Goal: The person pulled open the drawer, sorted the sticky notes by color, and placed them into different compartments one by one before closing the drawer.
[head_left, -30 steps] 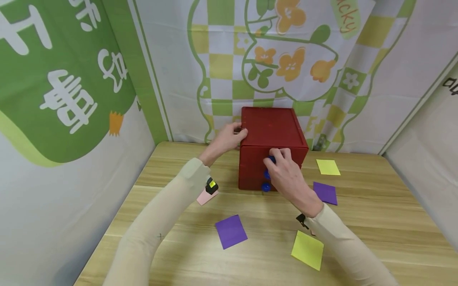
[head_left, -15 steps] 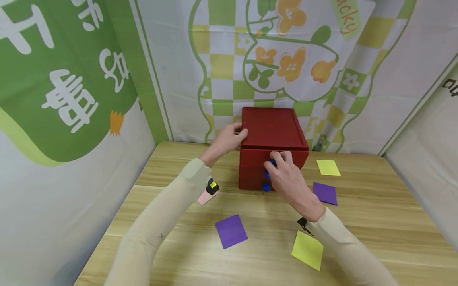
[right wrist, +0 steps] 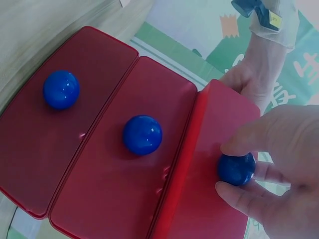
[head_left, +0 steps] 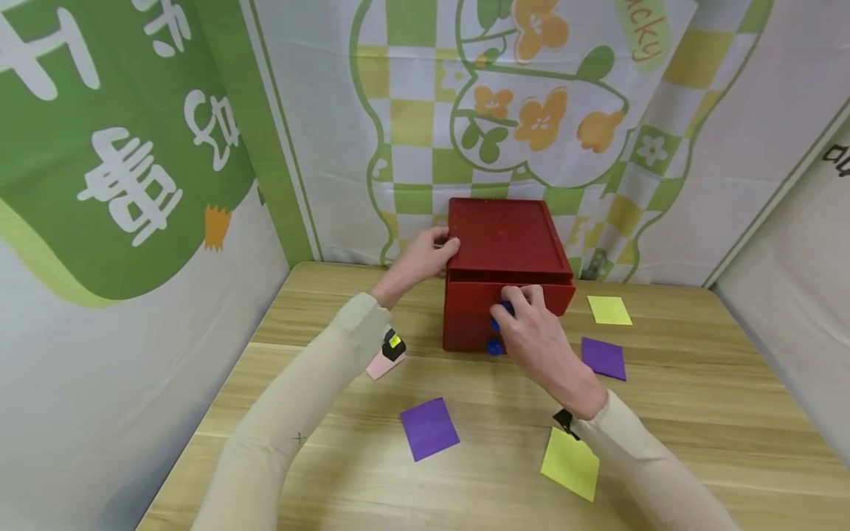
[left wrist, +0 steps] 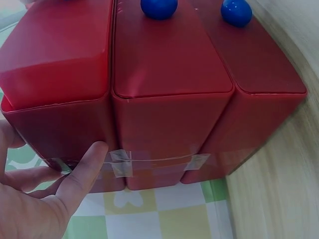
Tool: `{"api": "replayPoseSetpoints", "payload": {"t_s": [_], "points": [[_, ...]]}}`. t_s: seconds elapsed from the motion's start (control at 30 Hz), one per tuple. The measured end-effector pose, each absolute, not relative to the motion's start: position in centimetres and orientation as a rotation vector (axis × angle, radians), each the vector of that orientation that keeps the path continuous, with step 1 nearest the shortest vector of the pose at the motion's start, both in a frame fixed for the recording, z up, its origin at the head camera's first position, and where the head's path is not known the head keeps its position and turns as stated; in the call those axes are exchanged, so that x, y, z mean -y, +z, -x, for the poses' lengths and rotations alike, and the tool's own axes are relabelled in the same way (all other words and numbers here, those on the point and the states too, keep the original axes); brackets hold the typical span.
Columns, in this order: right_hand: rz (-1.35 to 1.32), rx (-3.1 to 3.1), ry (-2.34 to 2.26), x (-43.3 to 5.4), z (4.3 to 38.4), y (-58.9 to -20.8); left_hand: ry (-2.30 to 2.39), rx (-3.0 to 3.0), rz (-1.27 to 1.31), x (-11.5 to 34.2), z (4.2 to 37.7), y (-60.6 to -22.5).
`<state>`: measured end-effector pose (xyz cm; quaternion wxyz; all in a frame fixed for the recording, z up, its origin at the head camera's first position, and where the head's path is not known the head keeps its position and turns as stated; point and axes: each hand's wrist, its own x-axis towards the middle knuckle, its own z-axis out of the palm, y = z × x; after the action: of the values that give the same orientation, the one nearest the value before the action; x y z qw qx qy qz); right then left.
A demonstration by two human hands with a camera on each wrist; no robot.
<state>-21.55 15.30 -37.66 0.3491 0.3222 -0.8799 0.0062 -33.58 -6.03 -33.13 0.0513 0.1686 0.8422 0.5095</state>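
A red cabinet of three stacked drawers (head_left: pixel 501 236) stands against the back wall, a blue ball knob on each front. My right hand (head_left: pixel 539 341) pinches the top knob (right wrist: pixel 237 170) between thumb and fingers. That top drawer (left wrist: pixel 55 82) juts out a little, leaving a dark gap under the cabinet's top. The middle knob (right wrist: pixel 142 135) and bottom knob (right wrist: pixel 61 89) sit on drawers that are pushed in flush. My left hand (head_left: pixel 420 259) rests against the cabinet's upper left side, one straight digit lying along the red wall near a strip of clear tape (left wrist: pixel 122 164).
Paper squares lie on the wooden table (head_left: pixel 332 472): purple (head_left: pixel 429 429) in front, yellow (head_left: pixel 571 464) by the right forearm, pink (head_left: pixel 384 366) at left, and purple (head_left: pixel 604 358) and yellow (head_left: pixel 609 310) right of the cabinet. Printed cloth walls (head_left: pixel 332 147) surround the table.
The right hand has drawn the top drawer out a little toward me, and the gap below the cabinet's top has widened. The left hand has stayed at the cabinet's side.
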Motion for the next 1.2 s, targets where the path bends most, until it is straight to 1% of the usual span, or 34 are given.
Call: {"api": "replayPoseSetpoints", "payload": {"t_s": [0.4, 1.2], "points": [[-0.857, 2.260, 0.055, -15.4, 20.5, -37.6, 1.543, -2.558, -0.485, 6.1, 33.3, -32.9], [-0.921, 2.240, 0.052, -15.9, 17.8, -37.6, 1.591, -2.530, -0.526, 6.1, 33.4, -32.8]]}}
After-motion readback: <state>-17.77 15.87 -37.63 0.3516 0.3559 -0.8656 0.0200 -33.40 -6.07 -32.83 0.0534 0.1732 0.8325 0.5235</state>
